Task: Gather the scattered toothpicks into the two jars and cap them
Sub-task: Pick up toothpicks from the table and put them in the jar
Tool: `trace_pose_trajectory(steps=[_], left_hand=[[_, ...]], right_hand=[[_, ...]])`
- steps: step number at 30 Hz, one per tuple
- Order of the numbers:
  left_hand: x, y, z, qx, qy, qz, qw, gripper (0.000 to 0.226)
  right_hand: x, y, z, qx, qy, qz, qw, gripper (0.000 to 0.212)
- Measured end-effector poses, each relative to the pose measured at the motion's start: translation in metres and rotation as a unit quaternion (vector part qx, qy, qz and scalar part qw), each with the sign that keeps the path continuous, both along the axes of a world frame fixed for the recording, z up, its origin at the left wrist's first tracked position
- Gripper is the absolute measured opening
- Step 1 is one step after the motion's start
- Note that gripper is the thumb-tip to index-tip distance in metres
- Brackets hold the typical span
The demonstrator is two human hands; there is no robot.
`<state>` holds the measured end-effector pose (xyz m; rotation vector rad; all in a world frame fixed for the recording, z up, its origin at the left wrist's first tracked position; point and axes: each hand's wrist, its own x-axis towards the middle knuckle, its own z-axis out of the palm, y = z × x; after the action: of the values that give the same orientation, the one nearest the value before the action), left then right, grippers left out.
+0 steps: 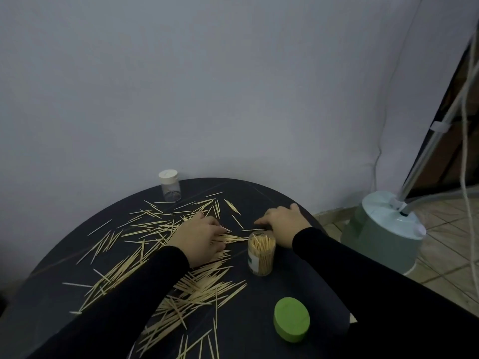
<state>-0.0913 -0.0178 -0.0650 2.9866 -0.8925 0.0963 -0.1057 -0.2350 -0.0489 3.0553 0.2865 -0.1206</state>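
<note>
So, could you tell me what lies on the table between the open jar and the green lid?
In the head view, bare dark table separates the open jar from the green lid; the scattered toothpicks lie just left of that stretch.

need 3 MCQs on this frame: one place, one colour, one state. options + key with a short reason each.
1. Where is the white-capped jar?
A. at the table's far edge, by the wall
B. beside the green lid
C. in the right hand

2. What colour is the loose lid lying near the table's front edge?
A. white
B. green
C. red

3. What state is the jar with toothpicks in?
A. capped and lying on its side
B. upright, open, holding toothpicks
C. upright and empty

Key:
1 A: it stands behind the scattered toothpicks, close to the wall, away from both hands.
2 B: the round lid is plainly green.
3 B: its mouth is uncovered and toothpick ends show inside, between the left hand and the right hand.
</note>
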Motion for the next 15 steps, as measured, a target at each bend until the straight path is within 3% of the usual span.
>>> trace_pose_trajectory(steps=[9,15], left_hand=[[-0.001,0.003,-0.015,-0.006,-0.077,-0.041,0.996,0.034],[0.006,-0.002,-0.012,-0.025,-0.092,-0.028,0.995,0.031]], right_hand=[[0.015,0.003,-0.004,0.051,-0.032,0.037,0.997,0.02],[0.023,0.01,-0.009,-0.077,-0.006,0.075,0.994,0.025]])
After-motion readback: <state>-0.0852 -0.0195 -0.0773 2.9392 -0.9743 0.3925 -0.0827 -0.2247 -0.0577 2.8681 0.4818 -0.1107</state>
